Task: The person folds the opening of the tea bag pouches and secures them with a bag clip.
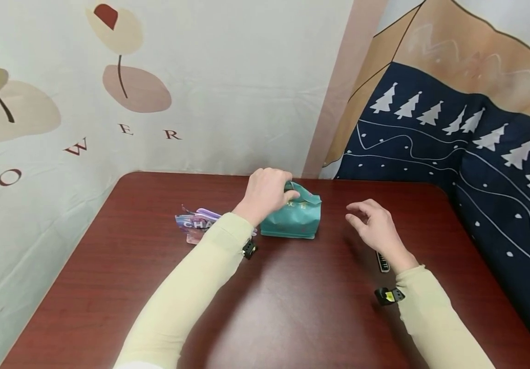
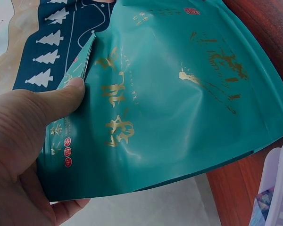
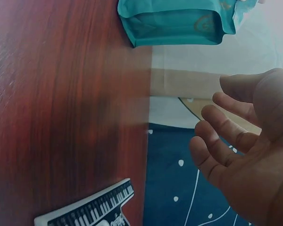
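My left hand (image 1: 267,192) grips the top of a teal tea pouch (image 1: 294,221), thumb on the near side. In the left wrist view the pouch (image 2: 155,108) shows gold lettering and a folded top edge under the thumb. Over the table's right side hovers my right hand (image 1: 377,228), apart from everything, its fingers loosely bent. Below it lies a flat item with a piano-key pattern (image 1: 383,263), partly hidden by the wrist in the head view. In the right wrist view the same patterned item (image 3: 94,209) is cut off by the lower edge.
A purple and blue printed package (image 1: 195,221) lies left of the pouch, partly covered by the left forearm. The dark red table (image 1: 311,307) meets a pale flower-printed cloth (image 1: 228,102) behind and a navy tree-printed cloth (image 1: 500,179) at the right.
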Tool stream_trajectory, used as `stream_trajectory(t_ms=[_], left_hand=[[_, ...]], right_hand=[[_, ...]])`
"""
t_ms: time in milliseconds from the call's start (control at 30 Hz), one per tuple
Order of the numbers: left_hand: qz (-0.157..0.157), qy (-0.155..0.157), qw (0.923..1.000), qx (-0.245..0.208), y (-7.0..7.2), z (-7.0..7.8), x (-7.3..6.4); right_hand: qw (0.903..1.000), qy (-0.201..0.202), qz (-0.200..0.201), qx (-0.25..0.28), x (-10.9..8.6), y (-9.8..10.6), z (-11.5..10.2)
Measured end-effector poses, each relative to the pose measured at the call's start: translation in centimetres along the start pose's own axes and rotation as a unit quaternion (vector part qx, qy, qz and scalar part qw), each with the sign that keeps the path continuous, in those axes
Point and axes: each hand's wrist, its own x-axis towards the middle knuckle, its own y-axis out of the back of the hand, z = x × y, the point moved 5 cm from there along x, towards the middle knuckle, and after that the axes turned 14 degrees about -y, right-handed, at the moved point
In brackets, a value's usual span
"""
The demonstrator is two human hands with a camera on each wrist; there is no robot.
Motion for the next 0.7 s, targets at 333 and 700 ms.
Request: stream_trajectory(t_ms=[333,700], left_hand=[[-0.007,0.003,0.9999,0.007,0.0,-0.2,-0.1],[-0.011,0.006,0.9999,0.011,-0.1,-0.1,0.1]], right_hand=[[0.9998,0.002,0.006,-0.017,-0.5,0.4,0.9],[0.9994,-0.001,0.022,-0.028,-0.9,1.5,1.9]])
